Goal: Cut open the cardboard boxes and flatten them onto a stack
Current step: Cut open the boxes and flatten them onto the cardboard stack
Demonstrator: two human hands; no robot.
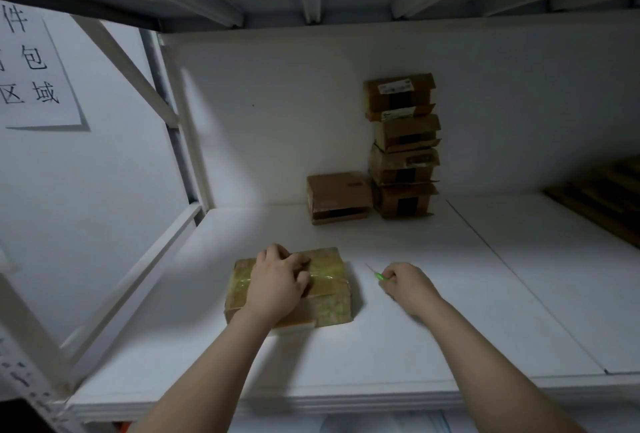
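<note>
While the left hand [277, 280] lies palm down on the box [332, 297], its forearm reaching in from the lower edge, the fingers are bent and slightly apart, their tips pressing on the taped top rather than wrapping round it. The box sits on the near part of the white shelf [450, 311], just left of the middle; it is low and squarish, brown cardboard under glossy yellowish tape that catches the light. The right hand [408, 285] hovers just beside the box, wrist angled inward, fingers clamped together round the green handle of a knife [379, 276], whose thin pale blade points toward the box without touching it. At the back wall a stack of four boxes [401, 145] stands a little crooked, flaps loose, with dark tape strips and white labels. A single box [337, 197] rests against its left side. A paper sign [31, 65] with black characters hangs on the left wall.
</note>
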